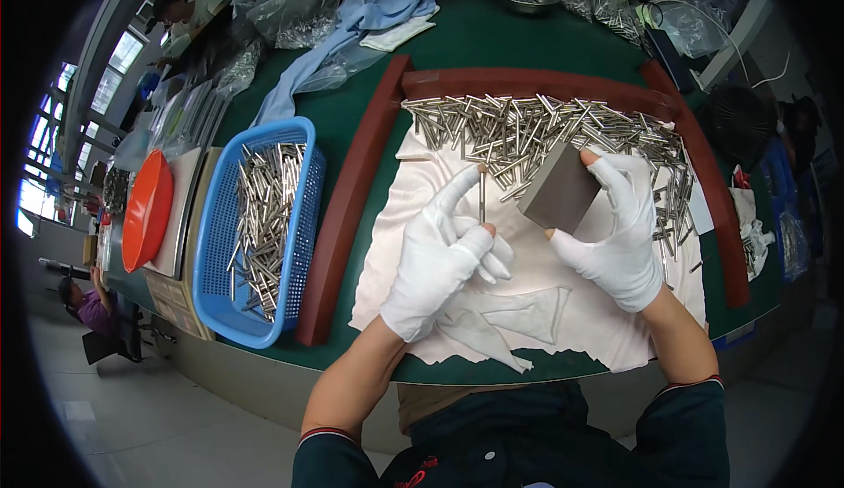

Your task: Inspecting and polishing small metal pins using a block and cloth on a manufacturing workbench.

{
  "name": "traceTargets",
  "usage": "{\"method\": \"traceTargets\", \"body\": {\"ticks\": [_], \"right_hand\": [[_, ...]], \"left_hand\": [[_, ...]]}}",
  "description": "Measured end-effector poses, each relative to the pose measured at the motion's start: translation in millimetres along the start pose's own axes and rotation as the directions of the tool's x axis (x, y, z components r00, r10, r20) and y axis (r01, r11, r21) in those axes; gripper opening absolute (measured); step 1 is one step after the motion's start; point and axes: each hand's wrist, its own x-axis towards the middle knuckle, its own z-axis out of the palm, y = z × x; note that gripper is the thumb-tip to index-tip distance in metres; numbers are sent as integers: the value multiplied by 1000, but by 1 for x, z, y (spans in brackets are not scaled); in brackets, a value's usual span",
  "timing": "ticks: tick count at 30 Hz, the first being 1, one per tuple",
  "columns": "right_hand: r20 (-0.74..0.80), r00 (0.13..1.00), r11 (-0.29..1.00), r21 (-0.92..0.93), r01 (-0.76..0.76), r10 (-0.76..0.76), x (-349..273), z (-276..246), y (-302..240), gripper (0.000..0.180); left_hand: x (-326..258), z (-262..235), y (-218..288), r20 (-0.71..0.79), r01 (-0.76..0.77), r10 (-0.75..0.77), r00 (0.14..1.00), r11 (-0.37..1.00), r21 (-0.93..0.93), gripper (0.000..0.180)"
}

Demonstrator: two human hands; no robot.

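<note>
Two white-gloved hands are raised over a pale pink cloth (527,264). The left hand (437,255) pinches one slim metal pin (482,196) upright between the tips of thumb and forefinger; the right hand (622,244) grips a grey-brown rectangular block (561,191), tilted, with thumb and fingertips at its edges. A strip of cloth shows between pin and block, which stay apart.

A reddish-brown frame (545,82) bounds the far, left and right sides, leaving the side toward the person open. Inside it, a pile of metal pins (519,132) lines the far rail and bends down the right one, leaving less room beside the right hand. More cloth shows toward the left rail, with a band of green tabletop (374,224) beyond its ragged edge. A crumpled white fabric piece (519,316) lies near the front edge. Just outside the left rail stands a blue perforated basket (218,215) of pins.
</note>
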Motion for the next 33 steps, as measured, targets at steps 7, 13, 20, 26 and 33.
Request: {"method": "traceTargets", "body": {"ticks": [7, 13, 20, 26, 33], "right_hand": [[-83, 996, 998, 55, -29, 34, 1, 3, 2, 75], [-109, 993, 997, 65, -30, 37, 2, 4, 5, 73], [-140, 990, 999, 38, -29, 34, 4, 5, 9, 74], [-175, 983, 998, 19, -57, 60, 7, -1, 13, 77], [-221, 973, 998, 26, -62, 66, 9, -5, 20, 73]], "left_hand": [[0, 6, -7, -56, 16, -11, 998, 995, 102, 64], [1, 8, -6, -73, 39, -28, 997, 987, 154, 66], [6, -11, -7, -155, -86, 185, 970, 865, 494, 51], [15, -39, -10, -144, -322, 700, 700, 489, 810, 16], [4, -56, 2, 148, -102, 557, 817, -113, 988, 12]]}}
